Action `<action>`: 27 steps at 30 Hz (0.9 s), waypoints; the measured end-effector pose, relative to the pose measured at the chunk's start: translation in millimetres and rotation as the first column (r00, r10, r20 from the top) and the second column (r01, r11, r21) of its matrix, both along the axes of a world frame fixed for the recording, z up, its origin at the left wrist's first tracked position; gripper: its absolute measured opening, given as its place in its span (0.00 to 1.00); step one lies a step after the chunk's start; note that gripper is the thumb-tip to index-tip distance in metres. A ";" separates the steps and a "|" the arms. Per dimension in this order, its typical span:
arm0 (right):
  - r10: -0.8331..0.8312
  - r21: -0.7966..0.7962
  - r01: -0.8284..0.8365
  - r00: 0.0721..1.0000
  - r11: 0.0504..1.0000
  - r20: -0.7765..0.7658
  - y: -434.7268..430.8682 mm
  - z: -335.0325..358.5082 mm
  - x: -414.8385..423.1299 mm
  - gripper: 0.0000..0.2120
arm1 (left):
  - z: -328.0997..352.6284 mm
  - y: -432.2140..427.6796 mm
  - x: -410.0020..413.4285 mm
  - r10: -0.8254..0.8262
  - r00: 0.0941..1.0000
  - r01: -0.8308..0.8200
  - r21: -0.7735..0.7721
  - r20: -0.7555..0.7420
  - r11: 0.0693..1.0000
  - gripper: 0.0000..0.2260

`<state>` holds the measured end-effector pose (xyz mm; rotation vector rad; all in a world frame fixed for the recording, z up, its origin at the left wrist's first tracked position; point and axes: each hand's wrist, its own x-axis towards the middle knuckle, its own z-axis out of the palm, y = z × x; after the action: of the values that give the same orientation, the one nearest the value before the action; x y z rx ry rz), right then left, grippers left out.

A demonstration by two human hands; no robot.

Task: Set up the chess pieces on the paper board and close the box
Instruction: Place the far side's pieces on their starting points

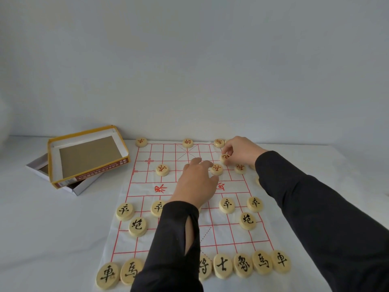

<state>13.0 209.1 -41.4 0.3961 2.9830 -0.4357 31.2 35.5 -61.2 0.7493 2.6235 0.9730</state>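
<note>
A paper board (168,228) with a red grid lies on the table. Black-lettered wooden discs (262,261) line its near rows, and red-lettered discs (162,170) stand along the far rows. My right hand (242,149) pinches a red-lettered disc (225,157) just above the far right part of the board. My left hand (197,182) reaches over the middle of the board, its fingertips touching another red disc (216,169). The open yellow-edged box (88,154) lies to the left of the board.
The box tray rests tilted on its white lid (42,167) at the left. A few red discs (257,180) lie off the board's right edge, partly hidden by my right sleeve. A plain wall rises behind the table.
</note>
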 end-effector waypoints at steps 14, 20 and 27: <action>-0.413 -0.323 0.316 0.860 0.892 -0.301 2.3 0.2 59.4 0.16 | 6.8 6.6 19.3 -0.118 0.993 0.117 -0.058 -0.018 0.991 0.25; -0.588 -0.363 0.476 0.740 0.801 -0.327 -0.2 -9.7 99.5 0.18 | 9.6 9.4 29.4 -0.149 0.981 0.135 -0.116 -0.126 0.984 0.28; -0.604 -0.276 0.543 0.759 0.793 -0.243 9.1 -28.6 129.1 0.19 | 3.0 3.7 43.4 -0.150 0.946 0.136 -0.069 -0.289 0.988 0.26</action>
<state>142.1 218.2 -70.0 1.3667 3.0089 -0.9111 74.6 39.2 -58.2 1.1331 2.7773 0.8086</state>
